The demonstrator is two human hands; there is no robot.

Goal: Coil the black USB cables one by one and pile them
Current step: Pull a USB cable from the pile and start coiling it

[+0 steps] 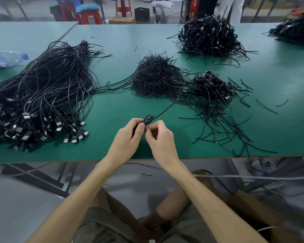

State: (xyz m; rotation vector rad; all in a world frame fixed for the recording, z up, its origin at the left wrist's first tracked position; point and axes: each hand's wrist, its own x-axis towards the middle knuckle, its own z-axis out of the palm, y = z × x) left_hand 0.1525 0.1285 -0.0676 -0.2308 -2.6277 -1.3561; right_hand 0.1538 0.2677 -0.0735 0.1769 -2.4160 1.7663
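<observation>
Forearms reach over the surface (112,109) edge; we see left hand (128,135) and right hand (161,137), each grip pinching one small coiled cable (147,121) (tail up-right), uncoiled bundle (42,88) left, coiled pile (212,85) right.

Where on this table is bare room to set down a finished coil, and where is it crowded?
Bare green lies along the far edge between the uncoiled bundle and the far coiled pile, and on the far right beyond the small coiled pile. Crowded: the loose short strands near the right front edge.
</observation>
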